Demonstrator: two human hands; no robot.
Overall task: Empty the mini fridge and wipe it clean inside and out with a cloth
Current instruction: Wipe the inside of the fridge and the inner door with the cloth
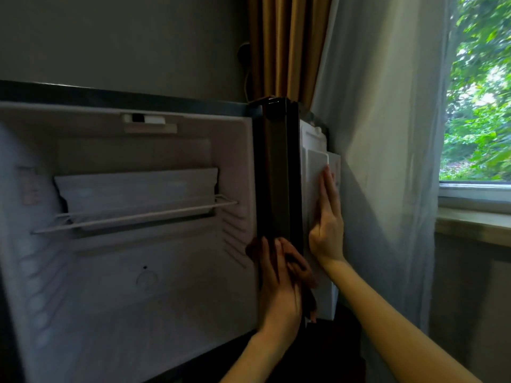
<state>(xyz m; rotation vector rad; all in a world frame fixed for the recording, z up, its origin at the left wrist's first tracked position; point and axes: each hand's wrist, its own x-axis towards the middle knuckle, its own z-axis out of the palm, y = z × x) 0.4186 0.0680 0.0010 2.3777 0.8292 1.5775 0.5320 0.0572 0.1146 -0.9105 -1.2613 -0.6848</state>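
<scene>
the mini fridge (166,299) stands open and fills the left half of the view. its pale inner walls are bare, and a white wire shelf (132,214) sits across the upper part of the cavity. its door (279,167) is swung out to the right, so that its dark edge faces the camera as an upright strip. the door's white inner liner (313,172) shows just right of that strip.

the left hand (279,283) is low on the dark strip, fingers pointing up and lying close together. it presses a brown cloth (297,265) against the door edge. the cloth bunches out beside the fingers and hangs down below the hand. the thumb is hidden, so whether it also pinches the cloth cannot be told.

the right hand (329,225) lies flat on the white liner, fingers straight and pressed together, tips pointing up, holding nothing.

behind the door hangs a brown curtain (284,45), and to its right a sheer pale curtain (387,134). at the far right a window (481,106) shows green leaves above a window sill (475,225).
</scene>
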